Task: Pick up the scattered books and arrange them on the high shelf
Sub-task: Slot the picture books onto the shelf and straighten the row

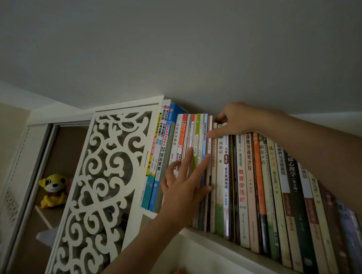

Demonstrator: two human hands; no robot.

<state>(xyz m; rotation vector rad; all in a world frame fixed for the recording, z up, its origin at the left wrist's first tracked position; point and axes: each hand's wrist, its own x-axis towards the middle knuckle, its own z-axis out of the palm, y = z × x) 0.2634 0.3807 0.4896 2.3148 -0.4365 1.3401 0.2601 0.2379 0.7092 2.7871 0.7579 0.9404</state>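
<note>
A long row of upright books (246,180) fills the high shelf (223,243) just under the ceiling. My left hand (184,190) lies flat against the spines of a group of thin books (198,137), fingers spread and pointing up. My right hand (236,120) reaches in from the right and pinches the top of a thin white-spined book (210,142), thumb on its spine, fingers hooked over its top edge. That book stands between the thin group and a beige book to its right.
A white carved lattice panel (104,185) bounds the shelf on the left. Thick blue and white books (161,156) lean against it. A yellow plush toy (53,189) sits in a darker compartment at far left. The ceiling is close above the book tops.
</note>
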